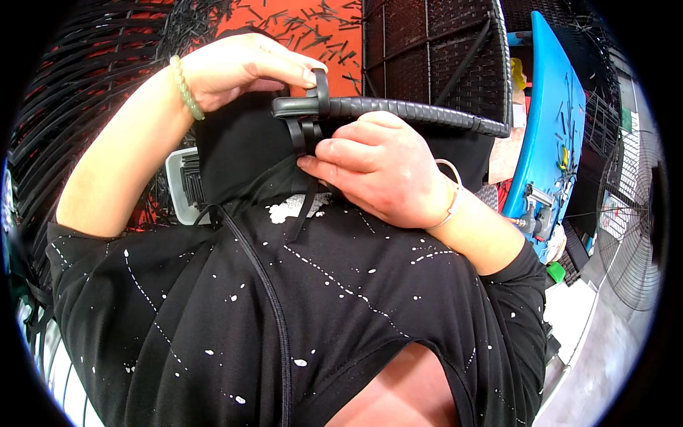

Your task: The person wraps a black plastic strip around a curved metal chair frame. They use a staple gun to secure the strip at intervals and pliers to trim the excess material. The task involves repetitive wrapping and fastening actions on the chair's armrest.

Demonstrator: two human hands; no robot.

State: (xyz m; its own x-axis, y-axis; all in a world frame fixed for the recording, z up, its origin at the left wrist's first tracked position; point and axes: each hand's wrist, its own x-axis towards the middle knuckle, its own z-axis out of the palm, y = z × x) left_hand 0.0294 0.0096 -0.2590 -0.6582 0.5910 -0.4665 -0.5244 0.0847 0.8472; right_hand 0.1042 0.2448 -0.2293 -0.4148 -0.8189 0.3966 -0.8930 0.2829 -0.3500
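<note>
A black woven rattan-style panel (435,53) stands in front of me, and its near bar (405,112) is wrapped in flat black strip. At the bar's left end, a black plastic strip (322,85) loops up over it. My left hand (245,67), with a green bead bracelet at the wrist, pinches this loop from above. Below the bar, my right hand (388,169) is closed, its thumb and fingertips on the hanging part of the strip. The loose tail dangles in front of my black shirt. My right hand's curled fingers are partly hidden.
Black strip offcuts (313,32) litter the red surface beyond. Curved black slats (78,107) rise at the left. A white tray (178,186) holds black pieces. A blue table (541,121) carries tools at the right, with a wire fan (629,220) past it.
</note>
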